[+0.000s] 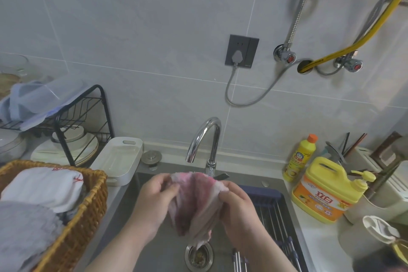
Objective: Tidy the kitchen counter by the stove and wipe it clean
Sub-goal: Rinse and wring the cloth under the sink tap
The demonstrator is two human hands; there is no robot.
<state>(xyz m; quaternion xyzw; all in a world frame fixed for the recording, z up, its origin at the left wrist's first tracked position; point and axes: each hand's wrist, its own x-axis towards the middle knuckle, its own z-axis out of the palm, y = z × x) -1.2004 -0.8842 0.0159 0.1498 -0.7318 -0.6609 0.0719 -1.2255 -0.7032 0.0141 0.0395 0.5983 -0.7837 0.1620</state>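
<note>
A pink and white cleaning cloth [195, 203] hangs bunched over the steel sink [123, 210], just below the chrome faucet [206, 139]. My left hand [154, 196] grips its upper left edge and my right hand [237, 203] grips its upper right edge. The cloth's lower tip dangles right above the sink drain [199, 254], which holds food scraps. I cannot tell whether water is running.
A wicker basket [88, 212] with cloths stands at the left, a white tray [120, 159] and a black dish rack [72, 121] behind it. Two yellow detergent bottles [324, 192] stand on the right counter. A dark drying rack [273, 212] spans the sink's right side.
</note>
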